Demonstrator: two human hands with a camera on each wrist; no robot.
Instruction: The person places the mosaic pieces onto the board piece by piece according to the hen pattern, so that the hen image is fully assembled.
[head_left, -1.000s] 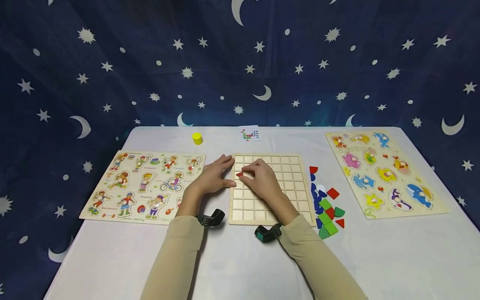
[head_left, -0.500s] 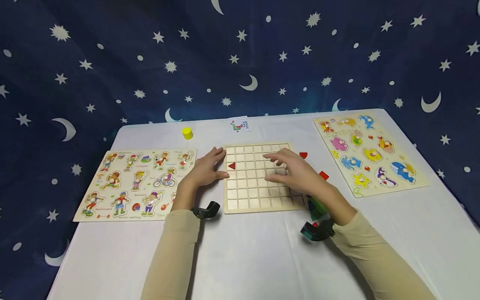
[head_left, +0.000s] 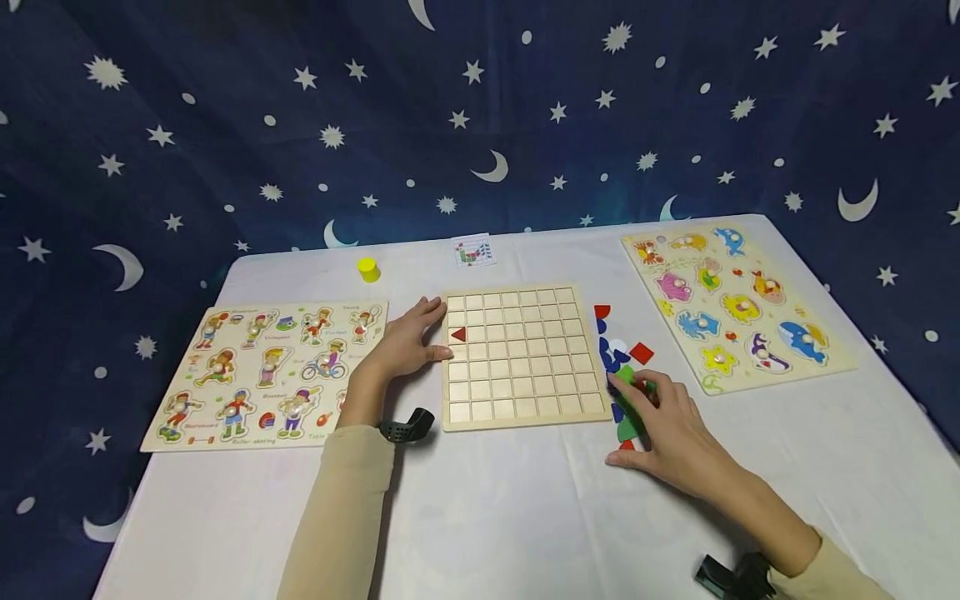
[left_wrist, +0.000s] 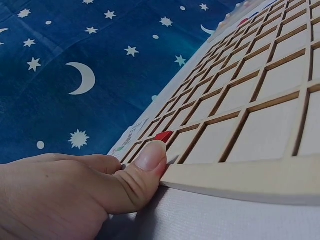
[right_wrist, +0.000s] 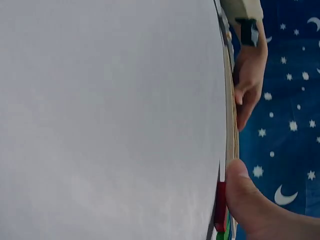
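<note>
A wooden grid board [head_left: 519, 367] lies in the middle of the table. One red triangle [head_left: 459, 334] sits in a cell near its left edge. My left hand [head_left: 405, 340] rests at that edge, fingers extended; in the left wrist view its thumb [left_wrist: 150, 157] touches the rim close to the red triangle. Right of the board, my right hand [head_left: 675, 433] reaches over loose pieces, thumb and fingers spread apart. Under it are green pieces [head_left: 627, 427], partly hidden, and a red piece [head_left: 627, 446] by the thumb. Blue pieces [head_left: 606, 354] and a red square [head_left: 641, 353] lie just beyond.
A small pattern card [head_left: 474, 250] lies behind the board, with a yellow cylinder [head_left: 368, 269] to its left. A sports figure puzzle [head_left: 247, 367] occupies the left side and a sea animal puzzle [head_left: 810, 375] the right. A starry cloth [head_left: 420, 83] hangs behind.
My right hand has let go of the red triangle in the board's left part and moved right to the loose pieces. My left hand stays at the board's edge. The head view has shifted slightly.
</note>
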